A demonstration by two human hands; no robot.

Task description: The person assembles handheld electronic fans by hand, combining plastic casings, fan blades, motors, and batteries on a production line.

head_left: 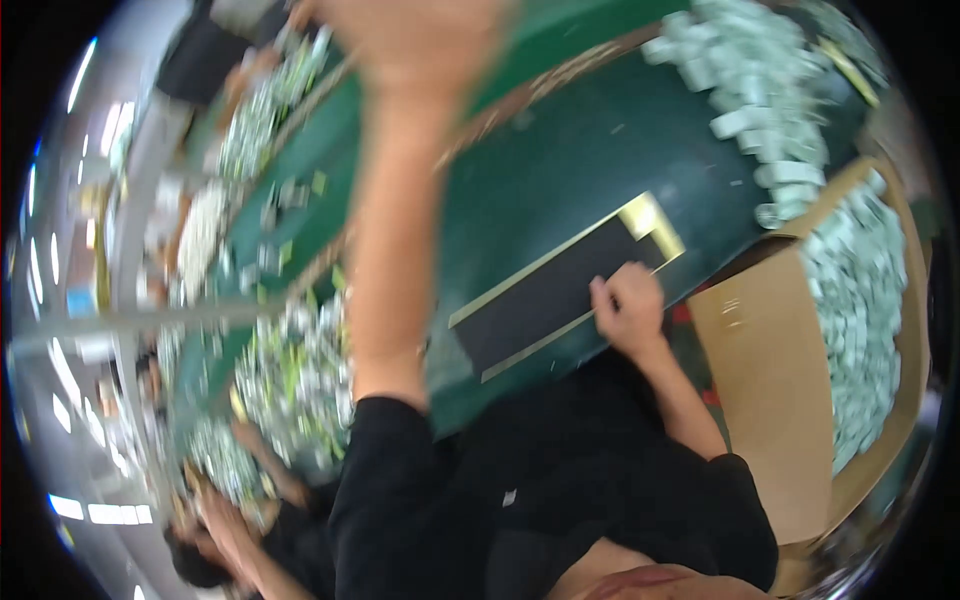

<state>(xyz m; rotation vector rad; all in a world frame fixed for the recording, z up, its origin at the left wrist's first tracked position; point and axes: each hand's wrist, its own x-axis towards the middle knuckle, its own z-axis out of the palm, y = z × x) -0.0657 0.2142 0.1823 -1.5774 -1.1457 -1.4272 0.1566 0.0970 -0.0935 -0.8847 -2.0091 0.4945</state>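
Note:
My left hand [425, 45] is raised over the far side of the green work surface [560, 140]. Motion smears its fingers at the top edge, so I cannot see whether it holds anything. My right hand [632, 312] rests at the near right edge of a black rectangular mat [540, 295] bordered with yellow strips. Its fingers are curled closed, and what they hold, if anything, is hidden. Just beyond that hand, a bright yellow patch [640, 214] lies on the mat's far right corner.
Pale green small pieces [755, 90] are heaped at the far right. An opened cardboard box [765, 400] at my right holds many similar pieces [855, 320]. Mixed white and yellow-green pieces [300, 380] lie to the left. A co-worker's arm [235, 530] shows at lower left.

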